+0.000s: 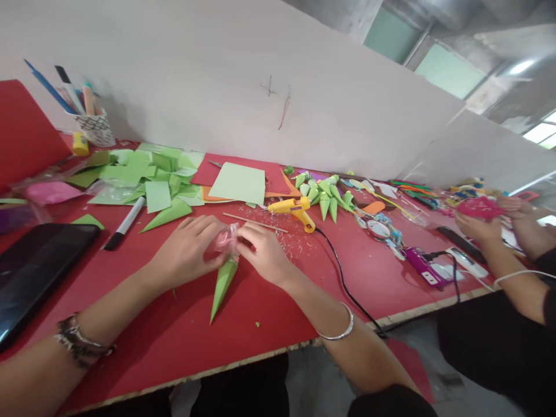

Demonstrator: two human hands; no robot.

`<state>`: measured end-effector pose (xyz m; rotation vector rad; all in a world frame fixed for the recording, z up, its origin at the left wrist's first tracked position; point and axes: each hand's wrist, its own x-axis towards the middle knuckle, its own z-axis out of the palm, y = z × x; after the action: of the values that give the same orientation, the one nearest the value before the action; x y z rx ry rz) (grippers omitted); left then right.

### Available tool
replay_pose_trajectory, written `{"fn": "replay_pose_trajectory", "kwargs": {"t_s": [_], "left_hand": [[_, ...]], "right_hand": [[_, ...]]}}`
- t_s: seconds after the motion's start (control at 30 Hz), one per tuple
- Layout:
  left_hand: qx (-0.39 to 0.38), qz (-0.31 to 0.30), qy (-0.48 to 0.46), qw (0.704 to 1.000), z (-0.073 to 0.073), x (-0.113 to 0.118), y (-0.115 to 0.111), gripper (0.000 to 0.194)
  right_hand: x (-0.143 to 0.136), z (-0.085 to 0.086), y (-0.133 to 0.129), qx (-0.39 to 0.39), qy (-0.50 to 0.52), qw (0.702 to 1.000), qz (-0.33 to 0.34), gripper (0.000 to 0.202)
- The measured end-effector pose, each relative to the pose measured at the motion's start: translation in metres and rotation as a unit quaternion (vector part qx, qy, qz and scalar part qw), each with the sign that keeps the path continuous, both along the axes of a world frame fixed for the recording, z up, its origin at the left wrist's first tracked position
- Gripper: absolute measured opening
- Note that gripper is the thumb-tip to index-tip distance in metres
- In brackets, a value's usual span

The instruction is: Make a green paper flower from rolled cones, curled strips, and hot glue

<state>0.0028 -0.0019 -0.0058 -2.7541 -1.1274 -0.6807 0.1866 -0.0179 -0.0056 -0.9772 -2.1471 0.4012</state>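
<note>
Centrally, a patterned cup (96,128) stands against the wall at the back left of the red desk (278,307), holding upright a slim blue pen (50,87), a white marker with a black cap (69,90) and a peach-coloured pen (89,99), all rising above its rim. Between the two hands is crinkled clear plastic (226,236) with something pink inside. The left hand (191,249) bends its fingers and thumb around one side of it; the right hand (264,250) pinches the other side between thumb and fingers. Just below the plastic is a green paper cone (223,289), over the front part of the desk: its wide end lies up by the fingers, its tip points toward the near edge, and its long axis slants slightly left. Whether cone and plastic are joined, I cannot tell.
</note>
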Motion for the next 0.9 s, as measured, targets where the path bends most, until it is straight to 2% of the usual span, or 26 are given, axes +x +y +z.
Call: {"fn": "replay_pose_trajectory", "kwargs": {"t_s": [0.1,0.2,0.37,0.47,0.6,0.9], "left_hand": [[-0.004,-0.016,-0.008,1.000,0.0021,-0.0003,-0.0004,0.026],[-0.035,-0.046,-0.036,0.998,0.0053,-0.0005,-0.0003,0.022],[-0.063,-0.071,-0.092,0.991,0.0093,0.0012,-0.0020,0.020],[-0.063,-0.055,-0.093,0.992,0.0082,0.0015,-0.0024,0.020],[-0.074,-0.030,-0.089,0.993,0.0051,-0.0003,-0.0015,0.023],[-0.085,0.005,-0.113,0.990,0.0049,-0.0001,-0.0016,0.022]], "right_hand": [[-0.0010,0.0012,-0.0011,-0.001,-0.007,1.000,0.004,0.012],[-0.0020,0.0010,-0.0019,-0.007,0.001,1.000,0.026,0.016],[-0.0023,0.0016,-0.0033,-0.007,0.060,0.998,0.031,0.014],[-0.0013,0.0039,-0.0039,0.007,0.107,0.994,0.005,0.013],[-0.0005,0.0057,-0.0033,-0.011,0.167,0.986,-0.019,0.015],[-0.0028,0.0043,-0.0028,-0.078,0.186,0.979,0.006,0.014]]}}
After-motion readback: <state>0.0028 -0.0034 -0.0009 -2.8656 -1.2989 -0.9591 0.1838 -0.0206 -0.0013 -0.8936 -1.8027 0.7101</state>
